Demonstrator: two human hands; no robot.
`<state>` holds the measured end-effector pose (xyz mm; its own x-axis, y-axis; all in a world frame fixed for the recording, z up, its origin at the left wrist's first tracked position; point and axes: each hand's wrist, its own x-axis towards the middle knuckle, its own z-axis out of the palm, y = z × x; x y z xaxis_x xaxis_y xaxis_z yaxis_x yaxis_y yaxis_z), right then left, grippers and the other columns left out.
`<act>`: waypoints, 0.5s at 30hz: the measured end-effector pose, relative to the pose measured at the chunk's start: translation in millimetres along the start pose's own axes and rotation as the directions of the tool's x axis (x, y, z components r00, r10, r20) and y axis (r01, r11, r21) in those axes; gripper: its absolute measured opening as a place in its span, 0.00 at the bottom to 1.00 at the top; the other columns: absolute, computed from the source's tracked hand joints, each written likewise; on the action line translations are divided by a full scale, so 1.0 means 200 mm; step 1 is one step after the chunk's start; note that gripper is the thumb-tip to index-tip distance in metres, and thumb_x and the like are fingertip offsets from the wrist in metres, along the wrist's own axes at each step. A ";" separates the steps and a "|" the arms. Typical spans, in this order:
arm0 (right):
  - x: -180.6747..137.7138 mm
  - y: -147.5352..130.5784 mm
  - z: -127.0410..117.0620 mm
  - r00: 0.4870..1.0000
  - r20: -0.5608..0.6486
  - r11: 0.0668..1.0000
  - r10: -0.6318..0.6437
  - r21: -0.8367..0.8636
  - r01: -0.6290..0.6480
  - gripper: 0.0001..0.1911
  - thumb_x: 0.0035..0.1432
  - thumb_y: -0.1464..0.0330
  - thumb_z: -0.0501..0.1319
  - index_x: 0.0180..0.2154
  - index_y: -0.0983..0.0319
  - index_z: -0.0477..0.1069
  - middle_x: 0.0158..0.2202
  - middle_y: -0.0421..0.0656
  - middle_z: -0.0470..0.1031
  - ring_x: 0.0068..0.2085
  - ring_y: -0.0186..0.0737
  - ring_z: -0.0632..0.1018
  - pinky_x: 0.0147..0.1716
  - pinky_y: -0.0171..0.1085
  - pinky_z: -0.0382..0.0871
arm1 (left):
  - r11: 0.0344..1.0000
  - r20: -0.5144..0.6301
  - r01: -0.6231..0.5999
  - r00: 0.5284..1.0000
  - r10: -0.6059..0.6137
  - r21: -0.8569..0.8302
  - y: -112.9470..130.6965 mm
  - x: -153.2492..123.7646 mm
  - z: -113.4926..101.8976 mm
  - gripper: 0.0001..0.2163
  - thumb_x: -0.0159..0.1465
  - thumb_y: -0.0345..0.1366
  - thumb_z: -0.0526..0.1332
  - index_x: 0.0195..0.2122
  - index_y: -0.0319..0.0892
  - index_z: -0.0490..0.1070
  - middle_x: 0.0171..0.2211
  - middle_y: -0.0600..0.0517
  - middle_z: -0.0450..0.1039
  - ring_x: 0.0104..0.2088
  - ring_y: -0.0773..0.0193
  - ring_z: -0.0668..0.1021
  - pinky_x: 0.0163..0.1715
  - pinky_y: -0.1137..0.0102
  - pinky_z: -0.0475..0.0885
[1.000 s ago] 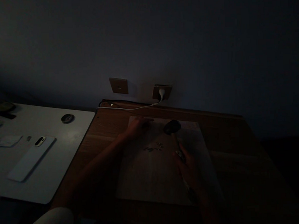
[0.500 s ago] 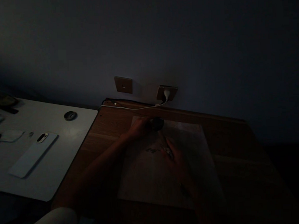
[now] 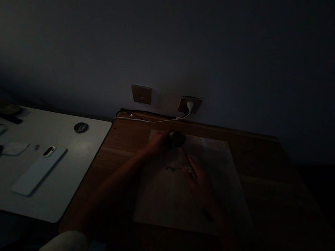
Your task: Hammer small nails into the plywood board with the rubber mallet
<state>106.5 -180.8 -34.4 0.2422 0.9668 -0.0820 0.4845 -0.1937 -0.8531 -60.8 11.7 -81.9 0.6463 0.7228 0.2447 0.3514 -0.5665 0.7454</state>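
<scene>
In dim light my right hand (image 3: 197, 178) is closed round the pale handle of a mallet-like tool (image 3: 179, 139) with a dark, round head. A small patterned part shows by its fingers. Just left of the head is my left hand (image 3: 158, 141), with its fingers curled in shadow; what they hold is too dark to make out. Both hands are over a pale, square-cornered board or sheet (image 3: 160, 200) lying on the wooden tabletop (image 3: 112, 151). Several small dark marks or pieces (image 3: 172, 168) show on the pale surface between the hands.
To the left is a white table (image 3: 79, 152) bearing a light phone (image 3: 39, 173), a dark roll of tape (image 3: 80, 127) and other small items. Along the wooden top's back edge runs a white cable (image 3: 156, 121) to a wall socket (image 3: 189, 105). A wall plate (image 3: 141, 94) is beside it.
The whole view has shifted slightly, so things appear a little further right. Both hands and the tool keep nearly the same places over the pale surface.
</scene>
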 end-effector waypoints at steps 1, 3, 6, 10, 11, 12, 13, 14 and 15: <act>-0.01 -0.01 -0.01 1.000 -0.007 1.000 0.008 -0.005 -0.008 0.38 0.66 0.49 0.59 0.67 0.66 0.70 0.61 0.56 0.78 0.62 0.57 0.78 0.58 0.51 0.73 | 1.000 0.009 0.002 1.000 -0.002 -0.006 0.00 0.00 0.00 0.33 0.58 0.26 0.65 0.67 0.41 0.67 0.41 0.49 0.85 0.40 0.57 0.85 0.40 0.69 0.77; -0.02 -0.03 -0.03 0.999 -0.042 1.000 0.014 -0.004 -0.014 0.38 0.65 0.49 0.60 0.67 0.66 0.70 0.60 0.55 0.79 0.62 0.57 0.78 0.58 0.51 0.73 | 1.000 0.022 0.014 1.000 -0.013 -0.026 0.00 0.00 0.00 0.32 0.59 0.26 0.66 0.66 0.41 0.68 0.40 0.50 0.85 0.38 0.59 0.85 0.38 0.71 0.76; -0.04 -0.06 -0.05 0.997 -0.072 1.000 0.001 0.006 0.000 0.38 0.65 0.49 0.61 0.67 0.66 0.70 0.57 0.54 0.81 0.58 0.56 0.81 0.56 0.49 0.75 | 0.999 0.026 0.013 1.000 -0.012 -0.045 0.00 0.01 0.00 0.27 0.60 0.27 0.66 0.61 0.41 0.72 0.41 0.49 0.85 0.39 0.59 0.85 0.39 0.72 0.76; -0.02 -0.02 0.00 1.000 -0.028 1.000 -0.006 0.009 0.006 0.37 0.65 0.49 0.60 0.67 0.65 0.70 0.60 0.55 0.79 0.59 0.54 0.80 0.57 0.50 0.74 | 0.999 0.008 -0.018 1.000 0.018 -0.032 -0.01 0.00 0.01 0.27 0.60 0.27 0.65 0.63 0.41 0.72 0.45 0.47 0.84 0.44 0.56 0.85 0.42 0.69 0.77; -0.01 0.00 0.01 1.000 -0.013 1.000 -0.007 0.012 0.008 0.37 0.66 0.49 0.59 0.67 0.65 0.69 0.61 0.55 0.79 0.60 0.55 0.79 0.58 0.50 0.73 | 1.000 0.002 -0.023 1.000 0.023 -0.019 -0.01 0.00 0.01 0.29 0.59 0.27 0.65 0.64 0.42 0.71 0.47 0.47 0.84 0.45 0.55 0.85 0.43 0.68 0.77; -0.01 0.01 0.02 1.000 -0.005 1.000 -0.009 0.017 0.009 0.37 0.66 0.49 0.59 0.67 0.65 0.69 0.61 0.56 0.78 0.61 0.55 0.79 0.59 0.51 0.73 | 1.000 0.001 -0.024 1.000 0.024 -0.004 -0.01 0.00 0.01 0.31 0.59 0.26 0.65 0.65 0.42 0.70 0.48 0.47 0.84 0.46 0.55 0.85 0.44 0.68 0.77; 0.00 0.02 0.02 1.000 -0.010 1.000 -0.007 0.021 0.007 0.37 0.66 0.49 0.59 0.67 0.66 0.70 0.62 0.57 0.78 0.62 0.55 0.78 0.59 0.52 0.72 | 1.000 0.004 -0.019 1.000 0.019 0.012 0.00 0.01 0.01 0.31 0.58 0.26 0.65 0.65 0.42 0.69 0.47 0.47 0.84 0.46 0.55 0.85 0.45 0.68 0.76; -0.01 0.02 0.02 1.000 -0.020 1.000 0.001 0.023 0.000 0.38 0.65 0.49 0.59 0.67 0.66 0.70 0.61 0.57 0.78 0.62 0.56 0.78 0.59 0.52 0.72 | 1.000 0.014 -0.010 1.000 0.009 0.025 0.00 0.01 0.01 0.32 0.58 0.25 0.64 0.65 0.42 0.69 0.46 0.47 0.84 0.45 0.55 0.84 0.45 0.68 0.76; -0.01 0.02 0.00 0.999 -0.036 1.000 0.013 0.020 -0.012 0.38 0.65 0.48 0.59 0.66 0.66 0.71 0.61 0.57 0.78 0.62 0.57 0.78 0.59 0.53 0.72 | 0.999 0.026 0.002 1.000 -0.003 0.037 0.00 0.01 0.00 0.31 0.58 0.25 0.64 0.66 0.41 0.69 0.44 0.48 0.84 0.44 0.56 0.84 0.45 0.68 0.76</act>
<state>107.0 -183.6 -38.0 0.2782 0.9576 -0.0746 0.4647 -0.2021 -0.8621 -59.8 12.6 -81.4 0.6626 0.7139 0.2265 0.3772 -0.5793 0.7226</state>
